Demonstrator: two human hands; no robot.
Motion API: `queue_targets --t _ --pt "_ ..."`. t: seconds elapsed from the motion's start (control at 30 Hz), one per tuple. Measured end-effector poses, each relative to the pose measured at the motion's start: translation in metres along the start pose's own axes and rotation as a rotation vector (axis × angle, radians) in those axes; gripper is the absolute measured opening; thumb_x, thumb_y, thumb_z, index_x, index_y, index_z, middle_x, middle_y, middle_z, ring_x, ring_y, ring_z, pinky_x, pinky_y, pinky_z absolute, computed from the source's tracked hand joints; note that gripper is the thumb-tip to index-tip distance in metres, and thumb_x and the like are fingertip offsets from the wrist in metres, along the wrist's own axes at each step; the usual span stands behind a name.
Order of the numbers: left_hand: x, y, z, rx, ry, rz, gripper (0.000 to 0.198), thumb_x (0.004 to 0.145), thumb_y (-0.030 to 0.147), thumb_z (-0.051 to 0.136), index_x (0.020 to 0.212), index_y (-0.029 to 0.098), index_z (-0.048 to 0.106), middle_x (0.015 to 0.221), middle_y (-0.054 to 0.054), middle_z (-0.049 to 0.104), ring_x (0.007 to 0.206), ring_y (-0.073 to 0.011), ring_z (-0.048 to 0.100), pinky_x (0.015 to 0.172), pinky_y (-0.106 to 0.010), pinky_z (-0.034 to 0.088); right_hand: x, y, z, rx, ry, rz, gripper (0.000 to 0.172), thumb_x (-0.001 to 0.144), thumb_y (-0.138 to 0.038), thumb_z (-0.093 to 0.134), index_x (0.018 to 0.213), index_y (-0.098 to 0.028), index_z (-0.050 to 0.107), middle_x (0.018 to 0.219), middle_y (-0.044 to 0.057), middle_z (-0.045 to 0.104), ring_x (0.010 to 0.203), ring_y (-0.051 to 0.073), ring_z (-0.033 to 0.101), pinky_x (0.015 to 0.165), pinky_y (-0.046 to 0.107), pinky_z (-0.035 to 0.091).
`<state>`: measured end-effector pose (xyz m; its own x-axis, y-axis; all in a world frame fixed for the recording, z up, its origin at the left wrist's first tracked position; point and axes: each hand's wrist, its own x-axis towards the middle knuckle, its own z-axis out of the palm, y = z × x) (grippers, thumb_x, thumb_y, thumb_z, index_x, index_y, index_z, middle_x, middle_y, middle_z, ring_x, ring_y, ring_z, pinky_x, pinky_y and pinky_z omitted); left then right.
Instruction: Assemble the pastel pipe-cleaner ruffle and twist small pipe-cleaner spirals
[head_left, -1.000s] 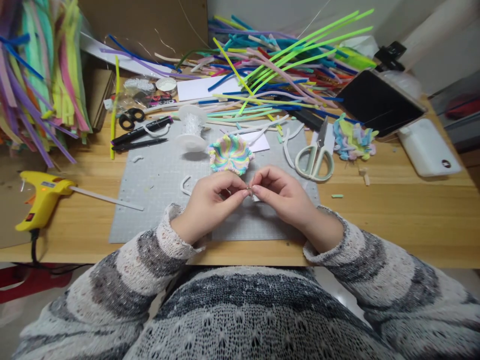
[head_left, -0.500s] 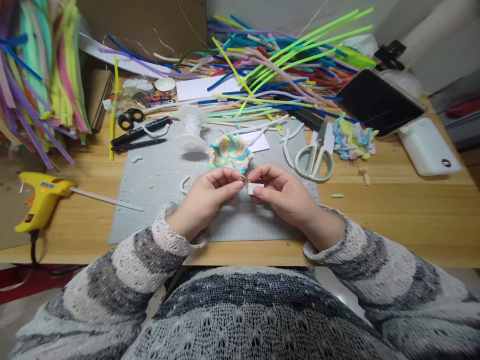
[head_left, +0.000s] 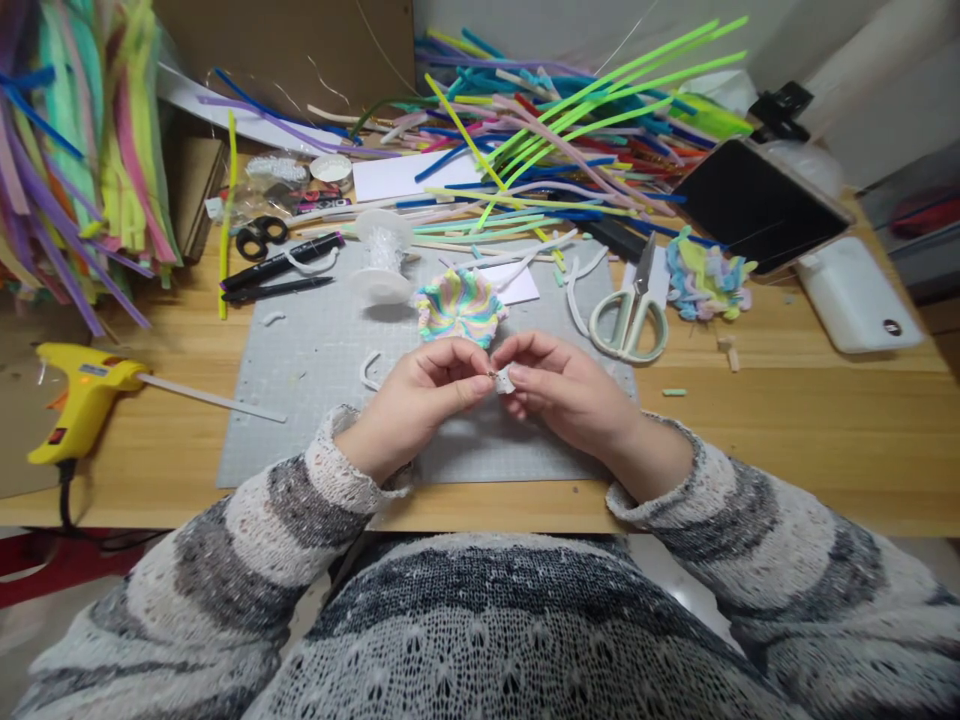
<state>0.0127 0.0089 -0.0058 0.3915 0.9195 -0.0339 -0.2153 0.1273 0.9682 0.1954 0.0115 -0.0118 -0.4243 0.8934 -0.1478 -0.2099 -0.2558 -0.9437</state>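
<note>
Over the grey cutting mat (head_left: pixel 315 440) my two hands meet, fingertips nearly touching. My left hand (head_left: pixel 444 382) pinches a tiny metallic piece (head_left: pixel 492 375), too small to make out its kind. Between the thumb and fingers of my right hand (head_left: pixel 564 388) is a small white piece (head_left: pixel 505 380) with what look like fine marks on it. The metallic piece is at the white piece's left edge; whether they are joined I cannot tell. Just beyond my fingers lies a pastel flower-like pipe-cleaner shape (head_left: pixel 459 308).
A spool of clear thread (head_left: pixel 381 258), black pens (head_left: pixel 281 265) and white-handled scissors (head_left: pixel 630 320) lie around the mat. A yellow glue gun (head_left: pixel 82 400) rests at left. Pipe cleaners (head_left: pixel 555 150) heap at the back, near a dark-screened tablet (head_left: pixel 761 205) and another pastel piece (head_left: pixel 709 275).
My hands have come closer together. The white piece has turned in my right fingers, and the metallic piece is now against its edge.
</note>
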Motion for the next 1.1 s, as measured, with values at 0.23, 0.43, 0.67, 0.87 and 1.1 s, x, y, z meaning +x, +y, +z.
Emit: queue_targets --t 0.23,0.43,0.67,0.87,1.1 --pt "-0.006 0.008 0.007 0.142 -0.036 0.139 0.008 0.080 0.022 0.071 0.078 0.018 0.064 0.078 -0.001 0.059 0.078 -0.0128 0.054 0.073 -0.027 0.043 -0.021 -0.008 0.002 -0.858 0.231 -0.890 0.025 0.081 -0.017 0.066 0.102 -0.029 0.064 0.099 0.003 0.060 0.094 0.020 0.057 0.085 0.041 0.044" --pt "-0.007 0.009 0.007 0.109 -0.047 0.050 0.012 0.079 0.027 0.073 0.078 0.018 0.065 0.077 -0.001 0.060 0.075 -0.0125 0.055 0.070 -0.026 0.045 -0.022 -0.014 0.001 -0.967 0.182 -0.939 0.026 0.081 -0.016 0.064 0.103 -0.031 0.064 0.094 0.002 0.063 0.085 0.020 0.058 0.077 0.041 0.042" --pt "-0.007 0.006 0.004 -0.087 -0.114 -0.148 0.014 0.075 0.028 0.076 0.078 0.017 0.067 0.078 0.000 0.062 0.072 -0.0101 0.054 0.067 -0.022 0.045 -0.019 -0.012 0.003 -0.945 0.147 -0.909 0.018 0.080 -0.018 0.067 0.094 -0.028 0.062 0.093 0.002 0.064 0.084 0.019 0.059 0.078 0.041 0.041" --pt "-0.008 0.005 0.004 -0.136 -0.120 -0.217 0.018 0.072 0.030 0.078 0.078 0.017 0.067 0.076 0.000 0.061 0.066 -0.0090 0.052 0.064 -0.023 0.045 -0.019 -0.013 0.004 -0.923 0.128 -0.878 0.015 0.082 -0.019 0.065 0.092 -0.028 0.062 0.092 0.001 0.065 0.083 0.018 0.059 0.079 0.040 0.040" --pt "-0.007 0.005 0.003 -0.161 -0.145 -0.240 0.015 0.072 0.027 0.077 0.077 0.017 0.067 0.076 0.000 0.061 0.067 -0.0088 0.053 0.064 -0.022 0.044 -0.019 -0.013 0.003 -0.898 0.101 -0.876 0.016 0.082 -0.018 0.066 0.094 -0.028 0.063 0.092 0.001 0.064 0.083 0.018 0.060 0.079 0.040 0.040"
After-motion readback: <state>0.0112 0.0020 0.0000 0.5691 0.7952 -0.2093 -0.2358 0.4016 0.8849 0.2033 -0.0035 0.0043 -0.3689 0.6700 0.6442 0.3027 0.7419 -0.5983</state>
